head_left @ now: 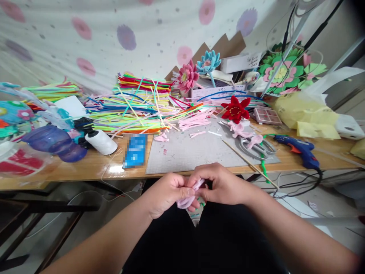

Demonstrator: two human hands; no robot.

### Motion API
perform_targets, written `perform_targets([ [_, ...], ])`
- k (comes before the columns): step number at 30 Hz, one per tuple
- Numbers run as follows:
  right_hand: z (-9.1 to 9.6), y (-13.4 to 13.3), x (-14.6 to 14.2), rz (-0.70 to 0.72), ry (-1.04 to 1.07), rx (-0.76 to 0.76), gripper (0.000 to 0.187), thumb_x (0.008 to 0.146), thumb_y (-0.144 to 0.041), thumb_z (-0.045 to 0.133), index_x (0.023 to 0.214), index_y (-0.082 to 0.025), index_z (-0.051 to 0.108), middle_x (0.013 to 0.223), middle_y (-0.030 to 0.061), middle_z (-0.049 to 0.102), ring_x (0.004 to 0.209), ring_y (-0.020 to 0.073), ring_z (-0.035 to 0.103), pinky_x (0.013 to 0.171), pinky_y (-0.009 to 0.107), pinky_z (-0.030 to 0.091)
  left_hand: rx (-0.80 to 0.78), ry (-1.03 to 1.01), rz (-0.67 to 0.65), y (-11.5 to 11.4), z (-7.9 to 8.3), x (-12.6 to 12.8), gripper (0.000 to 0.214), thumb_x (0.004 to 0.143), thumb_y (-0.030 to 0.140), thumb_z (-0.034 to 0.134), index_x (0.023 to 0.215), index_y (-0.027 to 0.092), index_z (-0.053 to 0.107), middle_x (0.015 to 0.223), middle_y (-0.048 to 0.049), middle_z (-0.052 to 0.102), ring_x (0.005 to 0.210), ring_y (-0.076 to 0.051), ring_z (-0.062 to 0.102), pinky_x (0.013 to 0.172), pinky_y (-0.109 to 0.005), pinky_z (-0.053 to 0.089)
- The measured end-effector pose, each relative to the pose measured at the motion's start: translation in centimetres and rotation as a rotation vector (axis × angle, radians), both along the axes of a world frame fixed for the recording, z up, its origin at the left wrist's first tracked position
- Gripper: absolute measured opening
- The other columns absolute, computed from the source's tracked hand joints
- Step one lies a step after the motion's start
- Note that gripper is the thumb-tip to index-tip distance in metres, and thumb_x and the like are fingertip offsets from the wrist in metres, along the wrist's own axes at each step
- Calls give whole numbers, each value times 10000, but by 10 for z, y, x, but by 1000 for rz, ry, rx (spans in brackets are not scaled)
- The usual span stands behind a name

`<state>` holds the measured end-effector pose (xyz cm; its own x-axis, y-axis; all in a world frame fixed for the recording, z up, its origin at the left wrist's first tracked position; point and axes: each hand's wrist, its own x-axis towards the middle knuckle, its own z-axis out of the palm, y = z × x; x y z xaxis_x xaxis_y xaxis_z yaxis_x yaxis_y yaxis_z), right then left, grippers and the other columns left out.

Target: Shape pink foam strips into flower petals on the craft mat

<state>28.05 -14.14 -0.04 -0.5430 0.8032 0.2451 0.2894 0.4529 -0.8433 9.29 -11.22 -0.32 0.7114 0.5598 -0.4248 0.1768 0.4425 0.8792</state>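
From the head view, most of what I hold is covered. My left hand [167,192] and my right hand [221,186] meet just below the near edge of the wooden tabletop [94,165], over my dark lap. Between them sits a pale pink fuzzy pipe-cleaner piece [186,199]. The fingers of both hands are closed on it: the left ones curl round its lower part and the right ones pinch its upper end. Only a loop at the bottom and a short tip at the top show, so I cannot tell its full shape; it may be bent or folded double. It looks soft, matt and pale, and touches nothing but my fingers. Something small with green and white hangs just under my hands, too hidden to make out.

On the tabletop beyond lies a grey cutting mat [194,150], with silver scissors [258,149] on its right part, partly under pink scraps. A thin wooden skewer [248,163] runs slantwise past the mat's right corner. Just right of that is a blue hot-glue gun [300,150], its black cord dropping off the edge. A red pipe-cleaner flower [235,109] stands behind the mat, and a heap of many-coloured pipe cleaners [134,108] spreads to its left. A white spool of thread [101,142] lies left of a blue card [135,151] whose face is blurred. A purple plastic bowl [54,141] sits further left, and the things past it are cut off by the frame.
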Motion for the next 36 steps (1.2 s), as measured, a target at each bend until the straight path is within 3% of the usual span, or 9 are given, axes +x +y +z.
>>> perform_targets([
  [9,-2,3,-2,94,-34,71,87,767,-77,595,817,-117,654,778,44,665,693,107,599,632,214,465,-2,41,-65,-2,-3,-4,187,716,273,686,768,93,688,702,-90,718,680,-204,688,683,-333,531],
  [17,-7,7,4,106,55,77,191,840,-205,594,1018,-149,633,885,52,652,796,116,615,720,243,495,98,9,13,-6,-7,-6,197,764,268,621,675,99,672,648,-84,700,585,-166,655,597,-278,510],
  [22,-6,8,8,-40,47,299,138,857,-159,553,939,-161,665,1001,83,561,914,139,573,762,267,486,72,-9,106,-10,-6,-4,218,746,308,640,652,112,641,624,-71,690,571,-162,648,572,-269,501],
  [27,4,6,7,-96,-211,489,138,866,-156,509,892,-176,643,1019,84,555,926,173,533,765,315,473,122,35,148,-8,-7,-1,211,744,300,624,633,121,624,578,-50,671,536,-148,625,576,-276,500],
  [32,29,10,-4,101,-391,560,160,853,-121,490,791,-176,626,1030,81,572,951,197,501,811,346,448,257,180,37,-10,-8,4,167,744,205,593,591,146,628,548,-19,651,538,-147,622,554,-256,484],
  [36,42,28,-7,303,-212,369,113,787,-92,579,697,-152,613,930,59,539,894,156,517,823,303,444,350,80,-121,-14,6,0,188,765,237,620,610,146,675,585,-36,662,560,-150,616,562,-256,469],
])
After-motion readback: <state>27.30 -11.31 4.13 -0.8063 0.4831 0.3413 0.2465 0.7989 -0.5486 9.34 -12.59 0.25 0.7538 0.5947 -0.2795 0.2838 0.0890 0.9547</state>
